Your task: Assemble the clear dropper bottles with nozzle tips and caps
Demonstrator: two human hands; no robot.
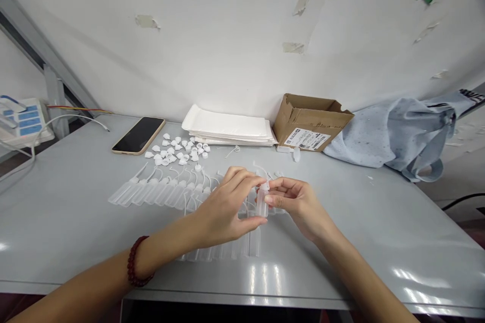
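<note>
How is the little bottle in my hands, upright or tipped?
Upright: the little bottle has its white top uppermost and translucent body below, in your right hand.

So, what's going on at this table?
A person is handling a small clear bottle with both hands. The right hand grips it near the top, while the left hand reaches around it, its fingers at the top and thumb near the base. Similar bottles lie in rows on the grey table. Behind them are loose white cap-like pieces, with a phone to their left.
</note>
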